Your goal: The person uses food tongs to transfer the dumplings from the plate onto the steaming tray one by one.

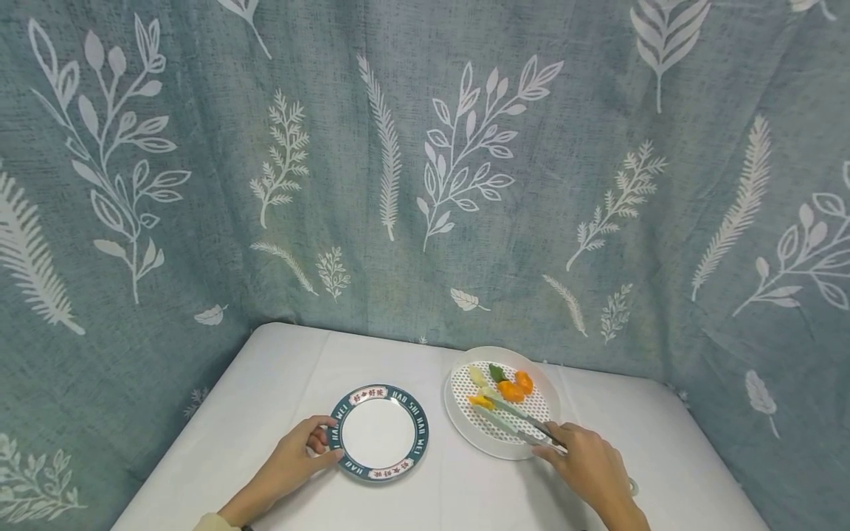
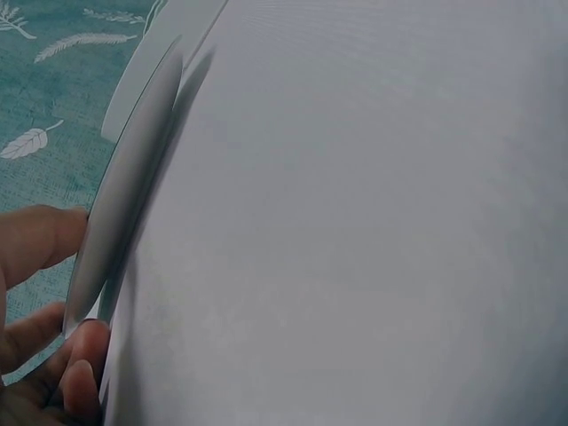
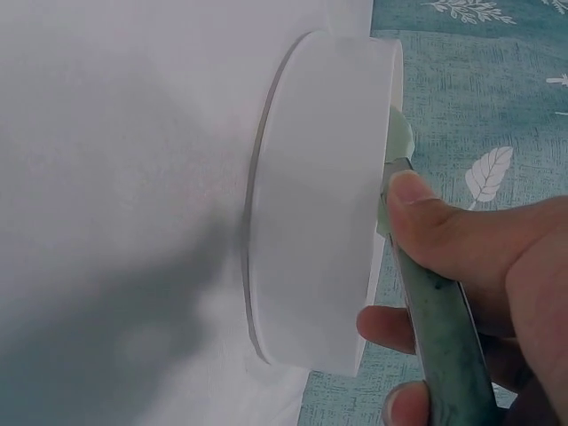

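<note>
My left hand (image 1: 292, 459) grips the near-left rim of a round white plate (image 1: 377, 434) with a dark teal lettered border. In the left wrist view the plate (image 2: 133, 186) shows edge-on, its rim between thumb and fingers, with a shadow beneath. My right hand (image 1: 589, 464) holds pale green and metal tongs (image 1: 499, 422) by their handles. The tong tips reach into a round white strainer basket (image 1: 457, 422), one on each side of a small yellow piece (image 1: 481, 402). In the right wrist view, thumb and fingers wrap the tongs (image 3: 441, 328).
Also inside the basket are orange pepper-like pieces (image 1: 511, 391), a pale yellow piece (image 1: 477, 376) and a dark green piece (image 1: 496, 373). Both plate and basket are on a white-covered table (image 1: 292, 376). A teal leaf-print curtain (image 1: 398, 280) stands behind and along both sides.
</note>
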Demonstrator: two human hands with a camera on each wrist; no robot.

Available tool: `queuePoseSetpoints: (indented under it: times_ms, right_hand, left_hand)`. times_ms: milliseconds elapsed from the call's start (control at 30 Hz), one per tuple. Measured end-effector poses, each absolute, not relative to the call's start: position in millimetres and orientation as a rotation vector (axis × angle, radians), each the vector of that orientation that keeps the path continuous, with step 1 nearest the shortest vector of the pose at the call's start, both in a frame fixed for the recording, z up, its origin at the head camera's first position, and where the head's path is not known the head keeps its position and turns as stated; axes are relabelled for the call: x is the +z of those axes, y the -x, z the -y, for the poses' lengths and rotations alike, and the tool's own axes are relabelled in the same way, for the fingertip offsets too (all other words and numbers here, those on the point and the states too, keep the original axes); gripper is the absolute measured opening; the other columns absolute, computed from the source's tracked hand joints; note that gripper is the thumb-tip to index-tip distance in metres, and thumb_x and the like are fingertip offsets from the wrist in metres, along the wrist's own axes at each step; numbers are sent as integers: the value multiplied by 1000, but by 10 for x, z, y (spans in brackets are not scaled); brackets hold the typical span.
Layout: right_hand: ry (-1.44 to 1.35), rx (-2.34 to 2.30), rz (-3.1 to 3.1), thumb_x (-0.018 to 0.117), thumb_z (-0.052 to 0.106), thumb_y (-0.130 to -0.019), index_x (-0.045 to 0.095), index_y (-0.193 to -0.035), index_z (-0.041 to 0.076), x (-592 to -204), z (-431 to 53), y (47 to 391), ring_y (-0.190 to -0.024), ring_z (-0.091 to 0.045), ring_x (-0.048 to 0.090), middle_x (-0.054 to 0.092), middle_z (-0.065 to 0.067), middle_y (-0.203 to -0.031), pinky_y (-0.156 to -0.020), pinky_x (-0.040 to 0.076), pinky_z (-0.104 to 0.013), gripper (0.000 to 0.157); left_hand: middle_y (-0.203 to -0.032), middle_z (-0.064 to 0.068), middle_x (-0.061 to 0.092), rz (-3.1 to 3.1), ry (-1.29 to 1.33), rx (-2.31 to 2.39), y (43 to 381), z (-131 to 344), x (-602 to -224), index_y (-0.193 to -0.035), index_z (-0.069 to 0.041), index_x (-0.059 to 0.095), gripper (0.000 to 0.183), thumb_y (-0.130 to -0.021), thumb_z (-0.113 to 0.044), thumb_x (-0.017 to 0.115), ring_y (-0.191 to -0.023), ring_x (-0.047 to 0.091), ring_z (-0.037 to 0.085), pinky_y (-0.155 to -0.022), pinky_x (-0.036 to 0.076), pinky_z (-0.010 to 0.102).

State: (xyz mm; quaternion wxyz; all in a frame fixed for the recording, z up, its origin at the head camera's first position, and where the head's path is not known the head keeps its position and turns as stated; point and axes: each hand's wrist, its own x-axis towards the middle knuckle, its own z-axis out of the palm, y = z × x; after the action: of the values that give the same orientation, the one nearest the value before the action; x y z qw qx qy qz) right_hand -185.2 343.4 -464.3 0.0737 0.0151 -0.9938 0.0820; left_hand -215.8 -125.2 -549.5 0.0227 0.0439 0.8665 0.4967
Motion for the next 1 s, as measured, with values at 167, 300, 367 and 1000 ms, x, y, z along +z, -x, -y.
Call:
queuePoseSetpoints:
  times_ms: [167, 300, 367, 1000]
  right_hand:
    - [-35, 274, 2975, 84, 47, -82, 74, -123, 7, -4655, -3459, 1863, -71, -13, 60, 75, -5, -101, -56, 49, -40, 59]
    - [-39, 305, 2957, 84, 46, -81, 74, -124, 6, -4674, -3469, 1856, -69, -11, 59, 75, -5, -99, -55, 48, -38, 60]
    - [-43, 314, 2940, 84, 47, -81, 74, -124, 6, -4677, -3468, 1844, -69, -13, 60, 75, -6, -100, -56, 49, -38, 61]
    - [-17, 389, 2831, 85, 45, -82, 74, -126, 12, -4631, -3388, 1714, -83, -21, 70, 76, -4, -104, -63, 53, -44, 56]
  left_hand:
    - [-94, -3, 56, -2695, -144, 1525, 2162, 1239, -5480, -131, -13, 62, 55, -84, -27, 87, -85, 53, 14, -69, 46, 25]
    - [-94, -2, 56, -2693, -149, 1524, 2146, 1242, -5468, -132, -11, 62, 55, -84, -26, 86, -85, 52, 14, -68, 46, 25]
    - [-94, -2, 56, -2689, -144, 1527, 2137, 1244, -5465, -132, -11, 62, 55, -84, -26, 86, -85, 52, 14, -68, 46, 25]
    - [-96, -2, 56, -2687, -118, 1529, 2126, 1244, -5471, -132, -12, 62, 56, -84, -27, 87, -85, 52, 14, -68, 47, 24]
